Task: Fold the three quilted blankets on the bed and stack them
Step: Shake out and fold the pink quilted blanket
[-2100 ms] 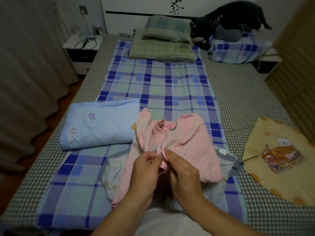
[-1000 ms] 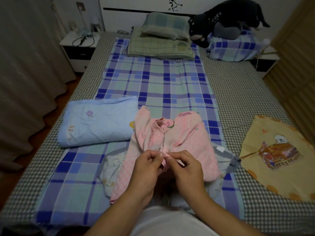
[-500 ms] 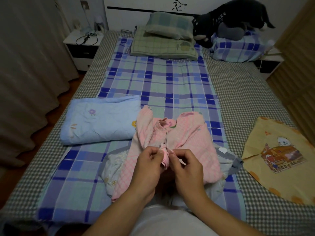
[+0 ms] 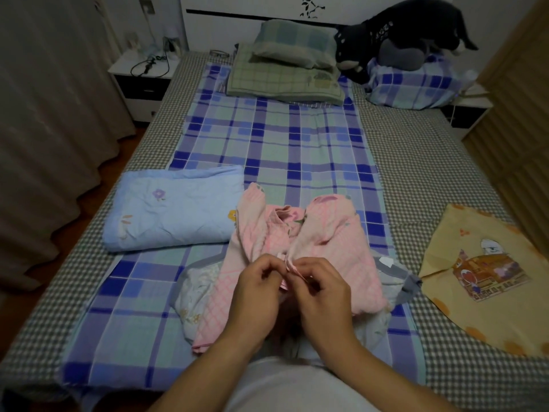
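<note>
The left hand [image 4: 258, 285] and the right hand [image 4: 319, 288] met at the near middle of the bed [image 4: 421, 173], fingers curled, both pinching the same bunched edge of the pink blanket [image 4: 326, 242] between them; that blanket lay crumpled and unfolded just beyond the hands, spread over a grey-edged pale blanket [image 4: 197, 281] whose corners showed at its left and right sides; to the left, touching the pink one's far-left corner, a blue blanket [image 4: 172, 209] sat folded in a neat rectangle on the plaid sheet [image 4: 273, 144]; well apart on the right edge of the bed lay a yellow cloth [image 4: 487, 275] with a cartoon print, flat and partly turned over at its left corner; at the far end, two green pillows [image 4: 285, 69] were stacked, and to their right a dark plush toy [image 4: 398, 28] rested on a blue plaid pillow [image 4: 416, 84]; a white nightstand [image 4: 142, 75] with cables stood at the far left, beside a curtain [image 4: 50, 114].
</note>
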